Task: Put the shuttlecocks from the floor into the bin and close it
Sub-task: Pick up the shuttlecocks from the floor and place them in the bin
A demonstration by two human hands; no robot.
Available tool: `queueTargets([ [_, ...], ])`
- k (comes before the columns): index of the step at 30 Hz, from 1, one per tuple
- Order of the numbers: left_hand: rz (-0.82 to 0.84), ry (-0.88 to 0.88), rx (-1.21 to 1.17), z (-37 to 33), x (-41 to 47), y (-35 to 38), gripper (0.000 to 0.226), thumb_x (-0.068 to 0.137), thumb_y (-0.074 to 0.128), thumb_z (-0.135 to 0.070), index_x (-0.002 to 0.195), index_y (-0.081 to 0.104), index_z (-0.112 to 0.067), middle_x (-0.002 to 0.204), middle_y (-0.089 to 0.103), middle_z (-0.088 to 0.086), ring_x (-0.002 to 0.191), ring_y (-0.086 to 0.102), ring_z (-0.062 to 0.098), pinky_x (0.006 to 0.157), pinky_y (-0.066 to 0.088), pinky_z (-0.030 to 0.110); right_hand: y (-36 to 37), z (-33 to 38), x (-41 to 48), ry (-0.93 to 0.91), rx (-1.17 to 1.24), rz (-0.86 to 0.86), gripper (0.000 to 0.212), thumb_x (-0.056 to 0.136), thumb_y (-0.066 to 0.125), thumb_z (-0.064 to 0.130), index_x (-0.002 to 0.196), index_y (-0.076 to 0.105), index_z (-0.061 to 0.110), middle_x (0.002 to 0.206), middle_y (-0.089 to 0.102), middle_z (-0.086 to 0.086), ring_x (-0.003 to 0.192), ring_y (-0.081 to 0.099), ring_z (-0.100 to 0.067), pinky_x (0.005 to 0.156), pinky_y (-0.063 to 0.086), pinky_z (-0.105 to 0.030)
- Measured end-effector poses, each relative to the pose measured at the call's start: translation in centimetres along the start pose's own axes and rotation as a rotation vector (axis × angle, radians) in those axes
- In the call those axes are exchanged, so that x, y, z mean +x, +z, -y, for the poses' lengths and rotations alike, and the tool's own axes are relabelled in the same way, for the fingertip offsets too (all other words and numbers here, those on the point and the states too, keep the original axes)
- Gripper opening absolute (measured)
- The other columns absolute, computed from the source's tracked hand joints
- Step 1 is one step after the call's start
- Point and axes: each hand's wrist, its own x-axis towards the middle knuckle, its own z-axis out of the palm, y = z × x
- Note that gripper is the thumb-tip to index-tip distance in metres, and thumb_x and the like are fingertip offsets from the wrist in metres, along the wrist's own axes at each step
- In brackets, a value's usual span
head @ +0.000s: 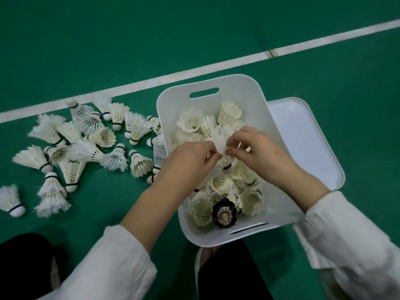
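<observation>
A white plastic bin (244, 92) stands open on the green floor, holding several white shuttlecocks and one black shuttlecock (224, 213). Over the bin, my left hand (190, 161) and my right hand (259, 152) both pinch the feathers of one white shuttlecock (219, 141) between them. Its cork end points down toward the pile. A heap of white shuttlecocks (86, 144) lies on the floor to the left of the bin. The bin's white lid (303, 135) lies flat on the floor, partly under the bin's right side.
A white court line (194, 70) runs diagonally across the floor behind the bin. One lone shuttlecock (12, 201) lies at the far left. My dark-clothed knees (229, 271) are at the bottom of the view, close to the bin's near edge.
</observation>
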Motion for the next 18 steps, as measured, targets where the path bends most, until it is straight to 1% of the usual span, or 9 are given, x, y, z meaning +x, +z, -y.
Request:
queueTargets([
  [2, 0.001, 0.002, -0.083, -0.1, -0.5, -0.3, 0.036, 0.093, 0.043, -0.047, 0.118, 0.054, -0.025, 0.073, 0.058, -0.006, 0.068, 0.055, 0.011, 0.069, 0.048, 0.031, -0.6, -0.3, 0.6, 0.023, 0.022, -0.081, 0.008, 0.086, 0.064, 0.019, 0.089, 0.069, 0.014, 0.090, 0.055, 0.002, 0.082, 0.057, -0.019, 0.083, 0.046, -0.035],
  [4, -0.010, 0.003, -0.158, -0.1, -1.0, -0.6, 0.048, 0.091, 0.039, -0.053, 0.133, 0.040, -0.031, 0.077, 0.057, -0.008, 0.072, 0.054, 0.006, 0.072, 0.045, 0.028, -1.4, -0.5, 1.2, 0.059, 0.029, -0.204, 0.009, 0.086, 0.064, 0.022, 0.089, 0.069, 0.015, 0.089, 0.055, 0.004, 0.078, 0.055, -0.015, 0.078, 0.041, -0.026],
  [6, -0.037, -0.016, -0.190, 0.3, -1.3, -0.8, 0.056, 0.088, 0.041, -0.056, 0.138, 0.030, -0.033, 0.090, 0.056, -0.007, 0.086, 0.053, 0.008, 0.078, 0.042, 0.027, -1.9, -0.9, 1.9, 0.103, 0.030, -0.316, 0.011, 0.087, 0.063, 0.024, 0.090, 0.069, 0.015, 0.090, 0.056, 0.004, 0.077, 0.053, -0.013, 0.074, 0.037, -0.022],
  [8, -0.043, -0.015, -0.161, 0.8, -1.4, -0.8, 0.056, 0.087, 0.052, -0.049, 0.135, 0.035, -0.027, 0.100, 0.049, -0.009, 0.098, 0.047, 0.010, 0.084, 0.038, 0.025, -1.6, -1.3, 2.7, 0.140, 0.031, -0.364, 0.013, 0.089, 0.061, 0.025, 0.092, 0.069, 0.015, 0.093, 0.059, 0.002, 0.078, 0.054, -0.014, 0.074, 0.037, -0.024],
  [10, -0.057, 0.033, -0.090, 1.1, -1.5, -0.6, 0.037, 0.087, 0.060, -0.030, 0.121, 0.052, -0.016, 0.100, 0.046, -0.008, 0.102, 0.045, 0.013, 0.089, 0.036, 0.024, -0.6, -1.8, 3.7, 0.143, -0.015, -0.355, 0.015, 0.089, 0.059, 0.026, 0.094, 0.069, 0.015, 0.097, 0.061, 0.000, 0.080, 0.053, -0.014, 0.076, 0.039, -0.026],
  [12, -0.077, 0.053, -0.045, 1.4, -1.5, -0.4, 0.019, 0.088, 0.059, -0.017, 0.105, 0.062, -0.011, 0.095, 0.047, -0.006, 0.097, 0.046, 0.015, 0.088, 0.039, 0.028, 1.1, -2.5, 4.6, 0.147, -0.084, -0.294, 0.017, 0.090, 0.058, 0.026, 0.096, 0.070, 0.015, 0.102, 0.062, -0.002, 0.082, 0.056, -0.017, 0.078, 0.042, -0.028],
  [15, -0.096, 0.044, -0.001, 1.6, -1.6, -0.4, 0.013, 0.089, 0.057, -0.020, 0.098, 0.063, -0.013, 0.091, 0.049, -0.007, 0.094, 0.047, 0.015, 0.084, 0.043, 0.035, 3.6, -3.7, 5.4, 0.210, -0.189, -0.147, 0.019, 0.091, 0.057, 0.022, 0.099, 0.070, 0.012, 0.108, 0.061, -0.006, 0.096, 0.060, -0.026, 0.085, 0.050, -0.038],
  [16, -0.108, 0.041, 0.002, 1.7, -1.6, -0.5, 0.012, 0.089, 0.057, -0.021, 0.097, 0.063, -0.014, 0.090, 0.049, -0.007, 0.095, 0.047, 0.015, 0.083, 0.043, 0.036, 4.2, -4.0, 5.6, 0.219, -0.225, -0.110, 0.019, 0.091, 0.056, 0.020, 0.100, 0.071, 0.012, 0.108, 0.061, -0.007, 0.099, 0.059, -0.027, 0.085, 0.051, -0.041],
  [18, -0.140, 0.037, 0.001, 2.0, -1.8, -0.7, 0.012, 0.089, 0.057, -0.022, 0.096, 0.063, -0.015, 0.090, 0.049, -0.008, 0.094, 0.047, 0.015, 0.081, 0.043, 0.036, 4.7, -4.2, 5.7, 0.215, -0.275, -0.064, 0.020, 0.090, 0.055, 0.015, 0.102, 0.071, 0.012, 0.108, 0.058, -0.007, 0.101, 0.057, -0.029, 0.086, 0.050, -0.044],
])
